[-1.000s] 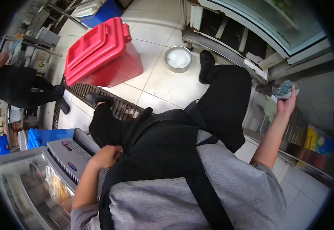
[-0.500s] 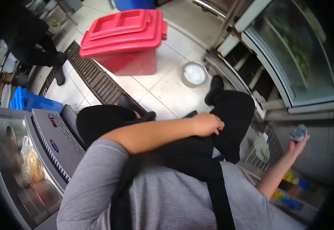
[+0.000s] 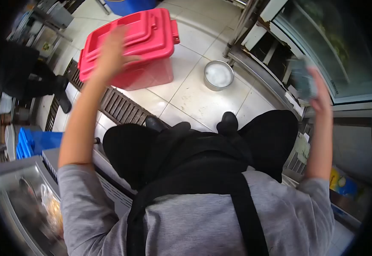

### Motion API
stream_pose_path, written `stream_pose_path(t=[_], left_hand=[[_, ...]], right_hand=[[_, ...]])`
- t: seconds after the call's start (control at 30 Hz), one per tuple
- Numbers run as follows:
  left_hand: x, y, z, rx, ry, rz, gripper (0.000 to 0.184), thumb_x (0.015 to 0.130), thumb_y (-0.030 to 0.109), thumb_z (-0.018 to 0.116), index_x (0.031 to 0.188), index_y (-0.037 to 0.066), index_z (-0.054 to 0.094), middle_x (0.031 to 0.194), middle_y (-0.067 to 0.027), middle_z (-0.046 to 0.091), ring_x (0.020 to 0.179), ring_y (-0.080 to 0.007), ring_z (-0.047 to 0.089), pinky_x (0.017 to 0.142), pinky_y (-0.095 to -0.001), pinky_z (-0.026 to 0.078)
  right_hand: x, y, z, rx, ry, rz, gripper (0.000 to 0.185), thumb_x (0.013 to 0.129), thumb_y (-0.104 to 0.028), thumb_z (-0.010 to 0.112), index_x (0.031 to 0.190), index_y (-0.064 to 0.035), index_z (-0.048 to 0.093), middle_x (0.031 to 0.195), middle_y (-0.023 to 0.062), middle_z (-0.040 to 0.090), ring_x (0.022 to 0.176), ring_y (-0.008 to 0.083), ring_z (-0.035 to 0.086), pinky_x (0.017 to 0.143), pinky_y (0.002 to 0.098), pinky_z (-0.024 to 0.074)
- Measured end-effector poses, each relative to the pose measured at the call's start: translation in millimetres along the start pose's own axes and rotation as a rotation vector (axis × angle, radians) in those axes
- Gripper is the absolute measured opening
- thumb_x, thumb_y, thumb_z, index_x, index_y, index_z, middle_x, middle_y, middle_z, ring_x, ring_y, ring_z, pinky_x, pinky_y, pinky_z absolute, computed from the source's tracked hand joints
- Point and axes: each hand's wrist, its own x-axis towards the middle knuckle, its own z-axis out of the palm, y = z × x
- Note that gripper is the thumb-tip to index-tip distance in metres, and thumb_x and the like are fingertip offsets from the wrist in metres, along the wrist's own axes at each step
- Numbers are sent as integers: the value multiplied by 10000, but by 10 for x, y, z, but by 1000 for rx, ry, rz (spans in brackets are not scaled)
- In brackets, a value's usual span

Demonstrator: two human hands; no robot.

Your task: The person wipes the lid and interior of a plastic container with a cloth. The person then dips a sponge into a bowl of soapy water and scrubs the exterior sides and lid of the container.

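My left hand (image 3: 112, 55) is raised over the lid of a red bin (image 3: 151, 70), its fingers apart and somewhat blurred, with nothing in it. Whether it touches the lid is unclear. On the right, my right hand (image 3: 319, 91) holds a grey-green scouring pad (image 3: 302, 79), blurred by motion, in front of the glass-door fridge (image 3: 322, 47). A round metal bowl (image 3: 218, 75) of white suds stands on the tiled floor between the bin and the fridge.
A floor drain grate (image 3: 122, 106) runs beside the bin. Another person in black (image 3: 28, 77) stands at the left near shelves. A display case (image 3: 28, 205) is at lower left, a blue container (image 3: 45, 141) behind it. A pale cloth (image 3: 302, 148) lies at right.
My left hand has moved from my lap forward to above the bin lid. My right hand, still with the pad, has moved forward and slightly inward. My knees are now spread to both sides.
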Motion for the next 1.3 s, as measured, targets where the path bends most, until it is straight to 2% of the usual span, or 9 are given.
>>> stream_pose_path(t=[0.13, 0.27, 0.37, 0.63, 0.83, 1.0, 1.17, 1.23, 1.3], left_hand=[[-181, -1113, 258, 352, -382, -64, 952, 731, 602, 675, 1415, 32, 337, 1291, -213, 505, 1151, -388, 518, 970, -457, 430], [-73, -1087, 680, 356, -278, -136, 837, 806, 623, 576, 1367, 35, 376, 1028, -200, 638, 898, -358, 642, 743, -439, 535], [-7, -1007, 680, 387, -348, -164, 850, 801, 634, 578, 1365, 31, 376, 954, -196, 648, 814, -366, 654, 684, -448, 541], [643, 136, 832, 514, -471, -532, 853, 842, 642, 537, 1444, 87, 298, 691, -172, 643, 631, -355, 659, 531, -460, 518], [960, 487, 993, 315, -419, -581, 839, 888, 564, 523, 1459, 55, 177, 755, -217, 661, 677, -410, 650, 609, -504, 511], [733, 301, 797, -264, -460, -498, 882, 884, 190, 640, 1501, 124, 14, 1147, -307, 581, 1038, -418, 616, 912, -463, 479], [612, 310, 703, -285, -470, -565, 877, 869, 238, 653, 1503, 112, 61, 1182, -284, 592, 1011, -421, 625, 856, -471, 503], [610, 319, 692, -148, -541, -534, 859, 874, 236, 636, 1509, 129, 67, 1147, -267, 616, 965, -417, 641, 816, -461, 517], [605, 396, 643, -94, -553, -484, 837, 882, 220, 614, 1515, 142, 72, 1065, -286, 637, 888, -437, 652, 774, -479, 523]], right_hand=[[1220, 1594, 864, -309, -360, 360, 311, 852, -251, 668, 1103, -81, 599, 948, 34, 628, 815, 128, 598, 670, 305, 504], [1938, 3077, 1241, -1152, -404, 41, 335, 825, -258, 660, 1120, -101, 638, 1032, 118, 646, 913, 265, 641, 804, 391, 507], [2050, 3321, 1568, -1286, -141, 8, 289, 817, -243, 650, 1097, -170, 658, 1116, 110, 611, 989, 311, 622, 855, 434, 486], [2366, 3821, 1763, -1635, -246, 116, 265, 845, -173, 561, 1082, -191, 678, 1136, 64, 605, 1051, 281, 598, 887, 459, 441], [2537, 3616, 1505, -1251, -115, 341, 306, 867, -191, 523, 1137, -111, 644, 1199, 123, 629, 1124, 299, 597, 917, 461, 467], [2448, 3654, 1931, -315, 241, 297, 462, 823, -290, 630, 1208, -37, 598, 1133, 194, 650, 1005, 331, 634, 875, 370, 494], [1366, 2880, 3655, 308, 225, -112, 414, 866, -53, 589, 1264, -37, 478, 1231, 150, 490, 1083, 260, 528, 935, 376, 429], [972, 2594, 3914, 14, 165, -471, 416, 830, -2, 600, 1235, -45, 517, 1256, 170, 473, 1110, 303, 530, 946, 395, 432], [1159, 2530, 4057, 49, 176, -378, 391, 820, 6, 601, 1205, -39, 544, 1241, 173, 492, 1117, 320, 533, 955, 401, 432]])
